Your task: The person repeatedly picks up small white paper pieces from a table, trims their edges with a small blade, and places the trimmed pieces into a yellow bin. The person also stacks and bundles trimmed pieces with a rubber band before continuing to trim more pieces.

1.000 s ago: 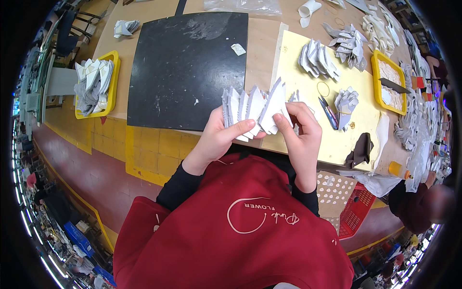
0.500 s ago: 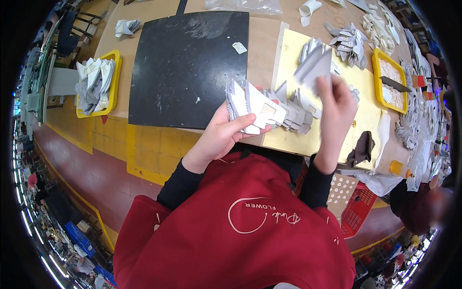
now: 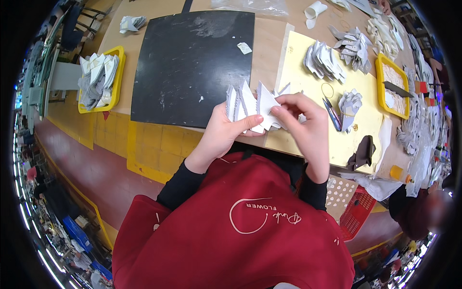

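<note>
A fanned stack of white and grey cut pieces (image 3: 244,105), thin and pointed at one end, is gripped in my left hand (image 3: 217,131), thumb across the front. My right hand (image 3: 306,126) pinches one grey-white cut piece (image 3: 265,102) against the right side of that stack. Its fingertips partly cover the piece's edge. On the yellow board (image 3: 298,50) behind my right hand lies a bundle of similar pieces (image 3: 323,61). A smaller bundle (image 3: 350,103) sits to the right of a pair of dark-handled tweezers or snips (image 3: 332,114).
A black mat (image 3: 192,72) covers the table's left part. Yellow trays stand at both sides: the left tray (image 3: 118,79) holds stacked pieces, the right tray (image 3: 406,106) pale scraps and a dark blade. A dark brown piece (image 3: 363,153) lies near the front edge.
My right hand has brought a grey-white piece from above the yellow board leftward to the stack in my left hand. The bundle and tool on the board are now uncovered.
</note>
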`<state>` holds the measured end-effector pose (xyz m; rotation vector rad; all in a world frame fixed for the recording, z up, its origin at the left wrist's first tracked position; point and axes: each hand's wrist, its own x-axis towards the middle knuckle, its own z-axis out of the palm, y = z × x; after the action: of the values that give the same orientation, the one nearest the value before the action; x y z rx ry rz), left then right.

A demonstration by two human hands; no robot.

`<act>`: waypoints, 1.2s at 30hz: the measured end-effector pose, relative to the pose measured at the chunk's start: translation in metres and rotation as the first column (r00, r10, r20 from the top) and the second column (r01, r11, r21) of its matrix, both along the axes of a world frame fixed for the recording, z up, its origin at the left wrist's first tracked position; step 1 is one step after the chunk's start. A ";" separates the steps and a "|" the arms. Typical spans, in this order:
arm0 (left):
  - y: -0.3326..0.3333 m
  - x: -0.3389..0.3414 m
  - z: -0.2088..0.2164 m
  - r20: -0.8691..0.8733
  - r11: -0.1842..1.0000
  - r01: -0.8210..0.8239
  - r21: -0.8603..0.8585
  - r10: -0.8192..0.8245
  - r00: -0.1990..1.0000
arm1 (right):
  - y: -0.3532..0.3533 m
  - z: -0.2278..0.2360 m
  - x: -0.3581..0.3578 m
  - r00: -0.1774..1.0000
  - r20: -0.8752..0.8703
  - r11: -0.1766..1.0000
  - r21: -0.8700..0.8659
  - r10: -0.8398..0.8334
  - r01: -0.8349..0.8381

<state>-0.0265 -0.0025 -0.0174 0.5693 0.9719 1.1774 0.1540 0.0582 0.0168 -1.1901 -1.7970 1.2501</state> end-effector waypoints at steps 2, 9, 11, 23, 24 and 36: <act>0.003 0.000 0.003 -0.037 1.000 -0.003 -0.011 0.002 0.999 | -0.003 -0.008 -0.002 0.995 0.008 0.995 0.016 -0.101 0.101; 0.009 -0.016 0.000 -0.005 0.998 0.011 -0.058 -0.011 1.000 | 0.007 -0.028 0.021 0.946 0.292 0.971 0.230 -0.139 0.072; 0.007 -0.018 0.001 -0.025 0.996 0.056 -0.066 -0.058 0.998 | 0.006 -0.022 0.012 0.966 0.198 0.961 0.252 -0.166 0.114; 0.005 -0.006 0.004 0.249 0.997 -0.009 -0.071 0.027 0.968 | -0.011 -0.012 -0.010 0.963 -0.154 0.966 -0.167 -0.222 0.196; 0.005 -0.006 0.003 0.224 0.998 -0.017 -0.061 0.030 0.974 | -0.012 -0.014 -0.010 0.957 -0.183 0.964 -0.185 -0.225 0.191; 0.007 0.006 0.002 0.076 1.000 -0.005 -0.002 0.005 0.997 | -0.021 -0.031 -0.021 0.944 -0.233 0.972 -0.091 -0.234 0.219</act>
<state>-0.0209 0.0047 -0.0152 0.5172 0.9100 1.1938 0.1331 0.0367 -0.0147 -1.1855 -1.4106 1.2641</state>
